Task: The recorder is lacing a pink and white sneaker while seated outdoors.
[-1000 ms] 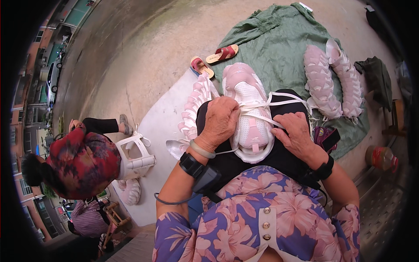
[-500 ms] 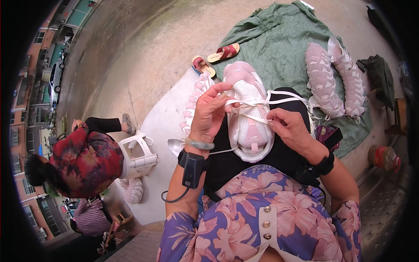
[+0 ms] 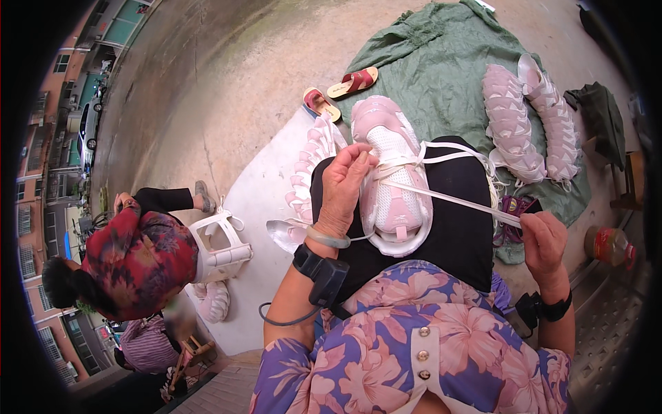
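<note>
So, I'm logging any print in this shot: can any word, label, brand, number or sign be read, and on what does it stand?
No text here is clear enough to quote.
Pink-and-white shoe: a mark near the end closest to the wearer's body, too small to read.
Red-strapped sandals: faint dark print on the tan insoles, too small.
Bottle: a red label, too blurred.

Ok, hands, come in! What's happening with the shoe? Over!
Left hand pinching at white laces over pink-and-white shoe. Right hand holding one lace stretched out right. Shoe on lap. Nothing seen blocking.
</note>
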{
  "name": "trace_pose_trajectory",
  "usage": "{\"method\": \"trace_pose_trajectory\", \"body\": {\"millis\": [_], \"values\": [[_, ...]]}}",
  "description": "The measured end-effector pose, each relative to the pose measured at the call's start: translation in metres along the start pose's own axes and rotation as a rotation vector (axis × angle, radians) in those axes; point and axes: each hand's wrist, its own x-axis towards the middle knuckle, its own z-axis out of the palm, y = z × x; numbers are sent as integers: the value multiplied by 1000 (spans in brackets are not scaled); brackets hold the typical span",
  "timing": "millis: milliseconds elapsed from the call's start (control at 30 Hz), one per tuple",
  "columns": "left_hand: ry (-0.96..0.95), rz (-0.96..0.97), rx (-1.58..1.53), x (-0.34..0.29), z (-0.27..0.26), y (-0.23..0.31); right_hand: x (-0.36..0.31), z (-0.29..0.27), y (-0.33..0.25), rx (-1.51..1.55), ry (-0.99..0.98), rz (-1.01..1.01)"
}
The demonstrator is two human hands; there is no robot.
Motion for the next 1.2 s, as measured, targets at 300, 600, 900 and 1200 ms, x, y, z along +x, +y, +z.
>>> {"method": "trace_pose_trajectory", "body": {"millis": [300,600,900,1200], "values": [[13,242,536,0,-7,-8,11,43,0,185,-258,199],[-79,635,1002,-4,31,-2,71,112,-34,135,-231,180],[-62,521,1074,-2,38,-9,63,126,-19,192,-186,251],[-85,566,1115,11,42,-7,80,120,-9,203,-291,344]]}}
